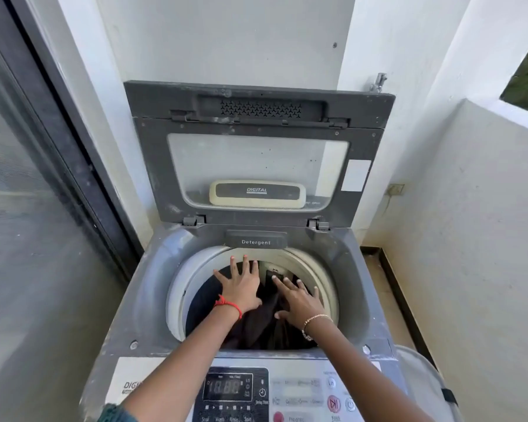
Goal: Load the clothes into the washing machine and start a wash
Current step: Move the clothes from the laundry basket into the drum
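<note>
You stand at the near edge of a top-loading washing machine. Its lid is propped upright against the wall in the upper middle of the frame, so the round drum mouth is uncovered from above. The machine sits in a tight corner. A sliding glass door fills the left of the frame close beside the cabinet, and a low white balcony wall closes off the right, with only a narrow strip of floor between wall and machine.

A tap shows just above the lid's upper right corner. The Detergent drawer sits at the far side of the drum mouth, just beyond your fingertips. Your forearms cross the control panel at the bottom of the frame, where the display is lit between them. A pale rounded basket pokes in at the lower right; its contents cannot be made out.

Inside the drum lie dark clothes, piled up near the rim. Your left hand and right hand lie flat on them side by side. Each grip is released, with the fingers spread and straight and holding nothing.
</note>
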{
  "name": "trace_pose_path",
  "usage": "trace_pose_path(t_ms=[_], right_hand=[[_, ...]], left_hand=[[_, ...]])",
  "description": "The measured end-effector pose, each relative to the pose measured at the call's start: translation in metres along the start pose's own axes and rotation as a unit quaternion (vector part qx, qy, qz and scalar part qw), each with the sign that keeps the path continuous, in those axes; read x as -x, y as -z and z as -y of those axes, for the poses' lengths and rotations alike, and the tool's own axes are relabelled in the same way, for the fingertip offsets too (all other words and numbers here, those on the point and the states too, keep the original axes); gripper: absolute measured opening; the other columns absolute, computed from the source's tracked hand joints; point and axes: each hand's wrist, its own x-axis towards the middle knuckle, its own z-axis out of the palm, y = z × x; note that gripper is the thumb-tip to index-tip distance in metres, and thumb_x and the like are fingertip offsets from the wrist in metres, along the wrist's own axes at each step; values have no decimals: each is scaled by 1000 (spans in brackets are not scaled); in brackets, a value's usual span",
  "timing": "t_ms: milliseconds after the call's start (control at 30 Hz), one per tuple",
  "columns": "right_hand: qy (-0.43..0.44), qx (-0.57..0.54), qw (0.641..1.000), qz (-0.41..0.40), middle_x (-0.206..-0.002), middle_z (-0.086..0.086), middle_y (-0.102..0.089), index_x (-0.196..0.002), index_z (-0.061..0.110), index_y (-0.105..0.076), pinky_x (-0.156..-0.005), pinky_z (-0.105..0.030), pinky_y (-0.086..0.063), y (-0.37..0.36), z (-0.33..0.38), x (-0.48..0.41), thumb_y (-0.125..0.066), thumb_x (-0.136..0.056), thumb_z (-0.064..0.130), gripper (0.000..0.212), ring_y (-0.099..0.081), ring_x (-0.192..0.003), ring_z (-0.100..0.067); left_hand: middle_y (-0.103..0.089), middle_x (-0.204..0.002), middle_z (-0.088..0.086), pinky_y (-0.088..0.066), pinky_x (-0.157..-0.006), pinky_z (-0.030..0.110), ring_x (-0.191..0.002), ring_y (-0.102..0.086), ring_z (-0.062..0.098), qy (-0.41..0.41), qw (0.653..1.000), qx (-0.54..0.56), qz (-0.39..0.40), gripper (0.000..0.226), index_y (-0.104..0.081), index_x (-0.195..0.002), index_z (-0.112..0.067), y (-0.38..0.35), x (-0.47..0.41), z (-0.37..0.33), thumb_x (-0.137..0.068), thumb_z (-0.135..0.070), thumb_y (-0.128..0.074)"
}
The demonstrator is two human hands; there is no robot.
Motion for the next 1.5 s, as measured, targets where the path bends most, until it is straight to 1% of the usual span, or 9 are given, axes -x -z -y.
trace_pose_path(t_ms=[200, 333, 533, 700, 933, 1033, 1167, 1333, 1500], right_hand=[[-14, -34, 991, -131, -157, 1, -13, -148, 27, 3, -115, -48, -10, 31, -30, 23, -48, -92, 39, 77, -9, -145, -24], [-60, -81, 970, -222, -157, -3, -11, -148, 22, 4, -118, -43, -8, 51, -74, 54, -40, -96, 34, 69, -9, -145, -21], [-184, -136, 919, -322, -149, -13, -33, -148, 15, -6, -112, -42, -25, 46, -168, 126, -49, -92, 29, 72, -31, -138, -27], [-296, -151, 896, -295, -146, -18, -36, -148, 14, -3, -106, -42, -30, 9, -236, 192, -47, -93, 29, 73, -39, -132, -33], [-343, -202, 885, -243, -148, -17, -33, -148, 13, 1, -107, -40, -29, -79, -304, 227, -47, -94, 30, 75, -37, -133, -33], [-341, -230, 879, -239, -147, -16, -35, -148, 15, -1, -106, -40, -32, -130, -325, 222, -51, -91, 27, 76, -39, -131, -33], [-320, -238, 895, -200, -150, -15, -29, -148, 14, 0, -108, -40, -32, -212, -355, 198, -52, -90, 24, 79, -33, -136, -32], [-274, -242, 924, -116, -158, -7, -2, -147, 16, 10, -118, -36, -12, -318, -394, 148, -53, -91, 26, 84, -4, -146, -25], [-256, -249, 932, -54, -157, -8, 9, -145, 17, 15, -120, -37, -3, -416, -418, 97, -63, -84, 31, 100, 4, -146, -25]], left_hand=[[15, -157, 11, -7, -106, 71, -142, 16, 40, -89, 994, 8, -66, 89, 3, -149, -11, 18, -6, -52, -90, -42, -55], [11, -157, 11, -8, -108, 69, -143, 12, 37, -157, 982, 8, -105, 82, 0, -149, -10, 26, -3, -110, -91, -32, -53], [4, -158, 12, -3, -116, 52, -145, 6, 33, -272, 951, 45, -137, 83, 4, -148, -5, 26, 10, -225, -89, -20, -52], [12, -157, 15, 4, -117, 43, -144, 11, 32, -336, 933, 72, -109, 90, 14, -146, -3, -5, 27, -321, -86, -13, -52], [17, -155, 17, 9, -115, 43, -143, 16, 31, -346, 936, 66, -21, 95, 18, -145, -3, -94, 34, -396, -83, -11, -54], [15, -156, 14, 11, -115, 40, -144, 14, 26, -328, 943, 49, -9, 92, 15, -146, -3, -156, 17, -404, -82, -6, -51], [15, -156, 11, 12, -115, 40, -145, 14, 23, -302, 953, -9, 20, 85, 14, -146, -3, -253, -17, -402, -85, -6, -45], [14, -157, 11, 7, -118, 45, -145, 13, 21, -273, 953, -93, 98, 85, 15, -145, -2, -375, -65, -386, -87, -17, -45], [18, -156, 8, 10, -115, 45, -145, 15, 19, -262, 951, -91, 138, 101, 17, -146, -4, -462, -113, -379, -83, -31, -57]])
